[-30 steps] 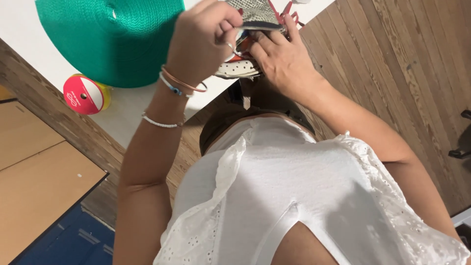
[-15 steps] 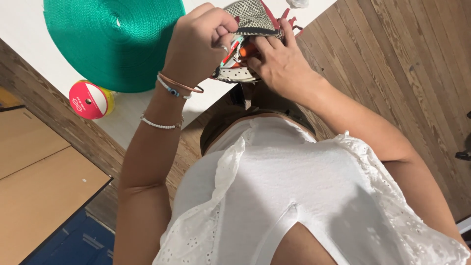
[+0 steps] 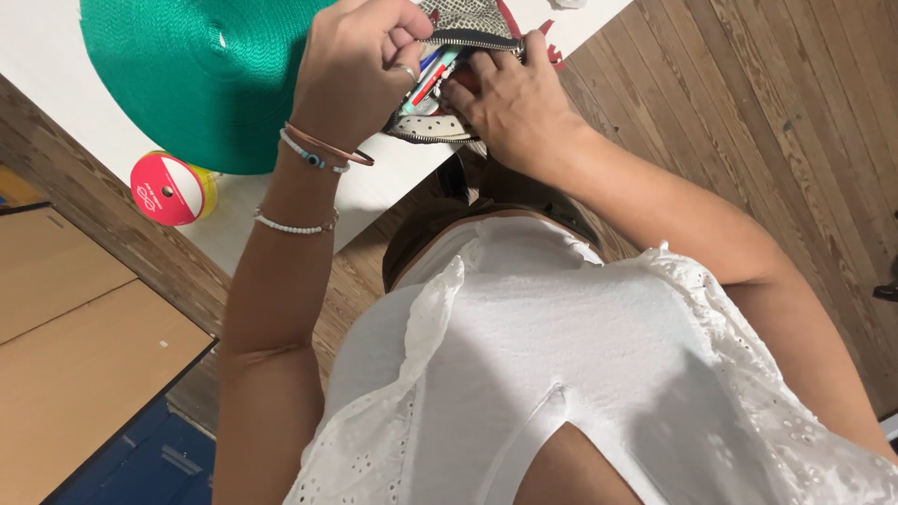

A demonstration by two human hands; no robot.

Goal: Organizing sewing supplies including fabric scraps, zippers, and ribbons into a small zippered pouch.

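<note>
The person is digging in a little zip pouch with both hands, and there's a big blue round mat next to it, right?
Nearly. The head view shows both the left hand and the right hand at the open zip pouch, but the big round mat next to it is green, not blue.

A small zippered pouch with a grey snakeskin-like pattern sits at the edge of the white table, unzipped and held open. Pens in red, blue and teal lie packed inside, their ends showing through the gaping mouth.
</note>
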